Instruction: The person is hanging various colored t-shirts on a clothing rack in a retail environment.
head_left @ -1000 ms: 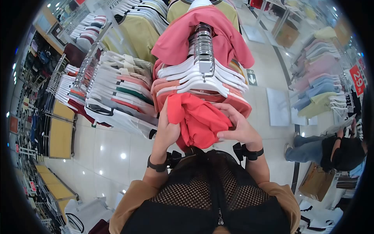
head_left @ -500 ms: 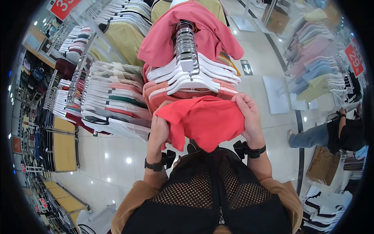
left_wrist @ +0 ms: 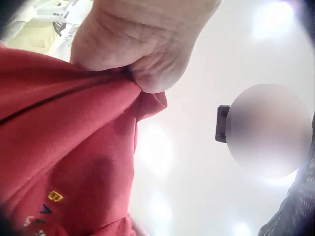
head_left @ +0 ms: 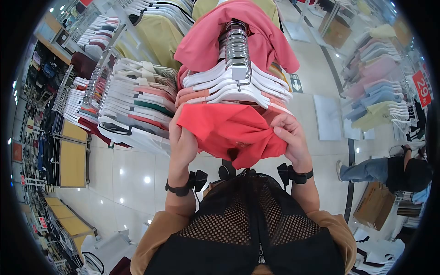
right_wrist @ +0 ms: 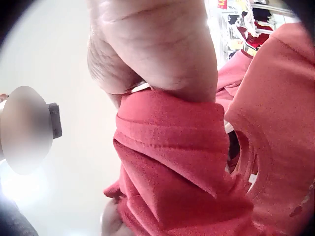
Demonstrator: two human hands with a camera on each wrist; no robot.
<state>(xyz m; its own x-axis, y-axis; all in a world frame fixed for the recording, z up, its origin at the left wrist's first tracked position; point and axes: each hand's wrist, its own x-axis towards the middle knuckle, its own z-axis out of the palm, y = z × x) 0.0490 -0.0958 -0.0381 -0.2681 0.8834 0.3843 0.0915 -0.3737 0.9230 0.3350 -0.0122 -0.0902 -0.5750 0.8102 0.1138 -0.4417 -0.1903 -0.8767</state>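
Note:
A bright red garment is stretched between both hands in front of the chest. My left hand grips its left side, and my right hand pinches its right edge between thumb and fingers. Small coloured letters mark the red cloth in the left wrist view, where the left hand holds a gathered part. In the right wrist view the right hand holds a folded band of the cloth. Just beyond hang coral shirts on white hangers.
A pink garment drapes over the rack past the metal hooks. More hung shirts stand at the left. At the right are a white base plate, a cardboard box and a person in jeans.
The bunched red garment has been spread wider between the hands, which have moved apart. Its lower part now folds differently, showing a dark spot. The head view has shifted slightly.

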